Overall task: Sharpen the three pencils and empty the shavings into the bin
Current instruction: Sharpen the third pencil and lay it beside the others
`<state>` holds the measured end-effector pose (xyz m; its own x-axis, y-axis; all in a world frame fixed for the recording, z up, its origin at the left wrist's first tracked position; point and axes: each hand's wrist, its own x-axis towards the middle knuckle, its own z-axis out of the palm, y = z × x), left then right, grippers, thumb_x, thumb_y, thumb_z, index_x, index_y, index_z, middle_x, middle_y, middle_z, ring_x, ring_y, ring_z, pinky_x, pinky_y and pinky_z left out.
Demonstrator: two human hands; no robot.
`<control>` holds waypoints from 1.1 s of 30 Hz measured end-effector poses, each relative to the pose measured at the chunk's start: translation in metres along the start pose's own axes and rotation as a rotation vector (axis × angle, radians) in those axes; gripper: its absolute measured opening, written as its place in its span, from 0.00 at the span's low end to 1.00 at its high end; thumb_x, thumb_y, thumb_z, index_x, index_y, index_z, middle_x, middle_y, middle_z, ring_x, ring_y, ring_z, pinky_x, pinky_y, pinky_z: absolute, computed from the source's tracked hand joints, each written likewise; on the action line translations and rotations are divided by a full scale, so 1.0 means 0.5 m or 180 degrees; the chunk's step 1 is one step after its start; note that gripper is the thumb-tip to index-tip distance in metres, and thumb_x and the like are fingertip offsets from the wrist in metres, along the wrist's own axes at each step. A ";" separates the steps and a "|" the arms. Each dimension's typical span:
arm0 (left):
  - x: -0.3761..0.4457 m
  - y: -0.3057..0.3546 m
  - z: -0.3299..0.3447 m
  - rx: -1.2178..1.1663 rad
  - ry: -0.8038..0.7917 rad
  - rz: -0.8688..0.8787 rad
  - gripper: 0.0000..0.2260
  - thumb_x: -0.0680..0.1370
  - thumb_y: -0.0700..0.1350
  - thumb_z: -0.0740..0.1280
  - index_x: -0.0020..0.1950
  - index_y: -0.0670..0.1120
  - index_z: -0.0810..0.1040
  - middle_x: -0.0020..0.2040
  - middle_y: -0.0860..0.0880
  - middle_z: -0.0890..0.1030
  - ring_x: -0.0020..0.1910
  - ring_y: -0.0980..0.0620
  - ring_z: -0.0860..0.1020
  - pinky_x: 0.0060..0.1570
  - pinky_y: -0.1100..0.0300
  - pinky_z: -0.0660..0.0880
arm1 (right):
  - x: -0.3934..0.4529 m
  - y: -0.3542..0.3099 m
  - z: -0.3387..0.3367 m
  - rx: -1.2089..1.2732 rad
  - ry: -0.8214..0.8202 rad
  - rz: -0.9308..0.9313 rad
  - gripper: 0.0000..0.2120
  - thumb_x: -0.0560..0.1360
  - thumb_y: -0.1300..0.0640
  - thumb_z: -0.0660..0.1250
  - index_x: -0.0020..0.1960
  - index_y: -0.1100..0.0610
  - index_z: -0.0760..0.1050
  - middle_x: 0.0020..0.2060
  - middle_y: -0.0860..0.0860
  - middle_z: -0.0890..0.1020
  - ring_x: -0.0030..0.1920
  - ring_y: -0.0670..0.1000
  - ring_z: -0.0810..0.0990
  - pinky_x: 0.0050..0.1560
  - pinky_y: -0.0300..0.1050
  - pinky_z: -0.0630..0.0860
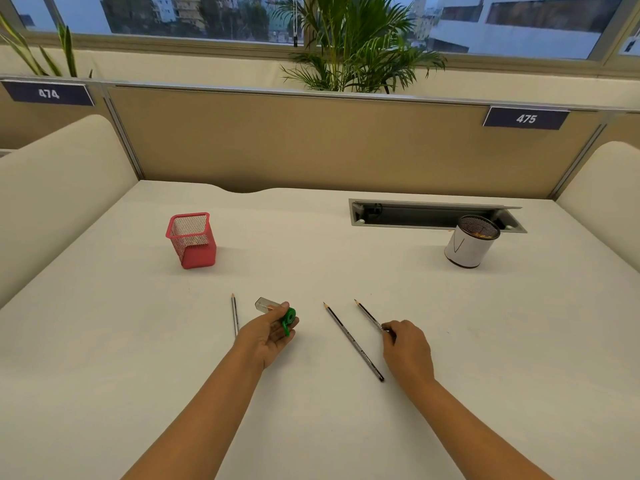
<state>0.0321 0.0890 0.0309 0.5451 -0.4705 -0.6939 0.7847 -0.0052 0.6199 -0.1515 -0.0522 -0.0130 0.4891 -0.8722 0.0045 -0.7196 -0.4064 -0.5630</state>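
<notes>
Pencils, three, lie on the white desk (346, 427) with points facing away from the person. Left pencil (234, 315) sits just beside the left hand (268, 336); middle pencil (353, 341) lies free between the two hands; right pencil (370, 317) is pinched near mid-shaft by the right hand (407, 348), fingers curled down onto it, rear half hidden under the hand. All three tips look pointed, though too small to judge sharpness.

Left hand grips the sharpener (277, 315): fingers wrapped round the body between its green cap end and its clear shavings case. Contents of the case cannot be made out.

Handling, judged: pencils are light, stiff and thin, prone to roll on the smooth desk; the graphite tip is the fragile part. Best hold is mid-shaft or a little behind, leaving the tip end free to enter the sharpener. Sharpener is light, hard plastic; the clear case probably slides off, so keep it held closed until over the bin.

Containers: red mesh cup (192, 239), far left, tilted look from the wide lens, nothing visible inside. White-wrapped mesh bin (471, 241), far right beside the open cable tray (433, 216), shows yellowish bits inside, possibly shavings.
</notes>
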 end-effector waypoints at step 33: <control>-0.001 0.083 -0.177 -0.0344 0.0327 0.0223 0.04 0.75 0.38 0.68 0.41 0.41 0.75 0.29 0.46 0.82 0.40 0.49 0.78 0.51 0.56 0.75 | -0.036 -0.325 0.172 -0.0109 -0.1305 -0.1186 0.15 0.78 0.55 0.59 0.62 0.57 0.74 0.60 0.56 0.75 0.59 0.56 0.75 0.57 0.45 0.70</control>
<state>0.0908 0.1672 0.0245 0.6226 -0.3737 -0.6875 0.7678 0.1221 0.6290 -0.0006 0.0529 0.0074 0.8606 -0.4931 -0.1276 -0.4733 -0.6818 -0.5577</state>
